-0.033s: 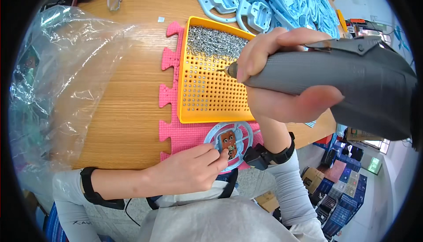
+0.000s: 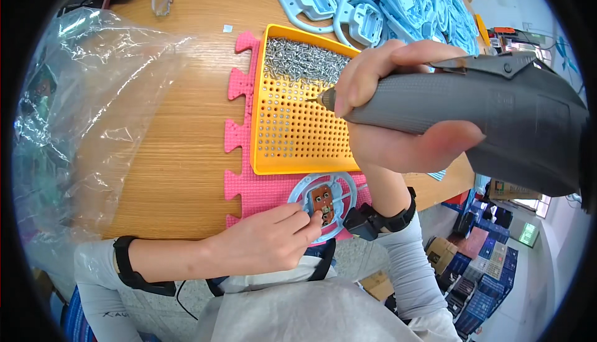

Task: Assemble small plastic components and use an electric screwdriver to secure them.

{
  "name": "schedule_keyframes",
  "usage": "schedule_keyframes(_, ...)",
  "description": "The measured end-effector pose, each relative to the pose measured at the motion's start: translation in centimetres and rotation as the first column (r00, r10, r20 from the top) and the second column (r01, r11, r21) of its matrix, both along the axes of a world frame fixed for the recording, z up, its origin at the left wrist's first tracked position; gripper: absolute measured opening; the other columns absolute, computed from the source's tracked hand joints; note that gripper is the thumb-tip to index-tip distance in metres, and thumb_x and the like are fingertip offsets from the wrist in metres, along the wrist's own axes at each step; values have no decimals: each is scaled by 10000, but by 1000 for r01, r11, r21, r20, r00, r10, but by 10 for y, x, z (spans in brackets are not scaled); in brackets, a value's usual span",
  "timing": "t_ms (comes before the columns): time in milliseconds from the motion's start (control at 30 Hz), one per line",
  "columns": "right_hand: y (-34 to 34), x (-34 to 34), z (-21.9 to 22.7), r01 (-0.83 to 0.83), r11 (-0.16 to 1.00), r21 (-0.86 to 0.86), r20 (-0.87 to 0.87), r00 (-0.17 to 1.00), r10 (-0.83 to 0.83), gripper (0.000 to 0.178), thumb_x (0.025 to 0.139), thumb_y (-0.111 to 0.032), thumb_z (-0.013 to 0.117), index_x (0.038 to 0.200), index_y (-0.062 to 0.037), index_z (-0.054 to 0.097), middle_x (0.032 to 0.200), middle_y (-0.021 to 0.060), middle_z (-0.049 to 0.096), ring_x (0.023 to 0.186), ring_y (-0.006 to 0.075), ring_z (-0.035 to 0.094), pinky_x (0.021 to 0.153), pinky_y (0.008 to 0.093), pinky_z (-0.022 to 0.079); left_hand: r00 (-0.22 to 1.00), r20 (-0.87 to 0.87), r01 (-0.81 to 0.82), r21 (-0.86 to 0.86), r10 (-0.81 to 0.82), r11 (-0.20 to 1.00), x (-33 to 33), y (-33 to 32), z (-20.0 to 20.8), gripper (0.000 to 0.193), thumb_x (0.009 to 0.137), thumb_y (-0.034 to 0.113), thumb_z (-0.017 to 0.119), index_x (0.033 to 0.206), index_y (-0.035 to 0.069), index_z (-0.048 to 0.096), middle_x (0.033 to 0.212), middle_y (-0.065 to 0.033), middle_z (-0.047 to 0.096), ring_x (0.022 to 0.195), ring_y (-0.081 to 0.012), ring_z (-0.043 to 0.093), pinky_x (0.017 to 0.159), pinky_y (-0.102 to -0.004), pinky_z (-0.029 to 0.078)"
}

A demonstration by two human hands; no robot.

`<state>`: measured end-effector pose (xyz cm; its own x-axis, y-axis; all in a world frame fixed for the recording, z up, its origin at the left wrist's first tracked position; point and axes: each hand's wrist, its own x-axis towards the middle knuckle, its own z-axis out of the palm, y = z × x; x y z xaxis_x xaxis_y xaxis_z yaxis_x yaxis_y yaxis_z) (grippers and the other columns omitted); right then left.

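Observation:
My right hand (image 2: pixel 379 93) is wrapped round a grey electric screwdriver (image 2: pixel 435 102), held sideways over the yellow screw tray (image 2: pixel 254 136). The driver's thin bit points left, above the tray's perforated part. Loose silver screws (image 2: pixel 305 59) are heaped at the tray's far end, and several more stand in its holes, mostly on the left. Closer to me lies a light-blue plastic wheel-shaped housing (image 2: pixel 352 200) with a brown circuit board (image 2: pixel 321 197) inside. My left hand (image 2: pixel 277 235) holds that housing at its left side, its curled fingers touching the board's near end.
A pink foam mat (image 2: pixel 234 183) lies under the tray and housing on the wooden table (image 2: pixel 186 186). More light-blue housings (image 2: pixel 364 21) are piled at the far right. A clear plastic bag (image 2: pixel 93 112) covers the left side. Stacked boxes (image 2: pixel 488 280) stand beyond the table's right edge.

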<state>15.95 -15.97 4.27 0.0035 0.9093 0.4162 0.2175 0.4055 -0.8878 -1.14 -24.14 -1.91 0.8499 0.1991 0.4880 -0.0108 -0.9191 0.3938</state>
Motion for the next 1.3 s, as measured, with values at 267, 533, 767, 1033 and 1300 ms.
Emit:
schedule_keyframes(267, -20, 16, 19, -217, 951, 221, -318, 906, 280, 718, 787, -734, 457, 1073, -76, 461, 672, 66, 553, 491, 161, 525, 471, 276, 416, 1000, -27, 15, -40, -16, 999, -1, -2, -6, 323, 606, 83, 654, 890, -73, 646, 1016, -113, 598, 779, -187, 546, 748, -293, 491)
schedule_keyframes(533, -117, 24, 44, -152, 978, 145, -174, 969, 176, 536, 852, -542, 570, 956, -53, 376, 542, 55, 558, 395, 171, 550, 385, 257, 450, 997, -34, 65, -100, -69, 993, 0, -1, 0, 376, 605, 73, 688, 948, -71, 629, 1110, -122, 558, 857, -222, 565, 761, -326, 499)
schedule_keyframes(767, -136, 17, 18, -61, 976, 211, -183, 978, 100, 567, 850, -551, 570, 930, -25, 373, 525, 70, 547, 399, 173, 559, 386, 268, 470, 999, 12, 46, -52, -45, 998, 5, 2, -2, 281, 646, 107, 590, 841, -84, 654, 1042, -145, 590, 806, -200, 519, 799, -306, 453)
schedule_keyframes(1033, -137, 19, 14, -122, 970, 211, -129, 980, 152, 569, 854, -542, 572, 933, -13, 377, 532, 62, 540, 406, 168, 556, 391, 269, 476, 997, -48, 44, -174, -53, 984, 0, -2, 1, 451, 631, 49, 713, 1039, -100, 588, 1139, -126, 554, 849, -228, 575, 725, -334, 504)
schedule_keyframes(1300, -143, 14, 11, -139, 967, 212, -209, 960, 184, 221, 860, -108, 553, 937, 37, 404, 640, 170, 565, 466, 262, 557, 427, 348, 471, 997, -59, 36, -145, -45, 989, 1, -2, 2, 432, 639, 38, 707, 1033, -98, 595, 1115, -121, 565, 837, -225, 580, 719, -333, 510)
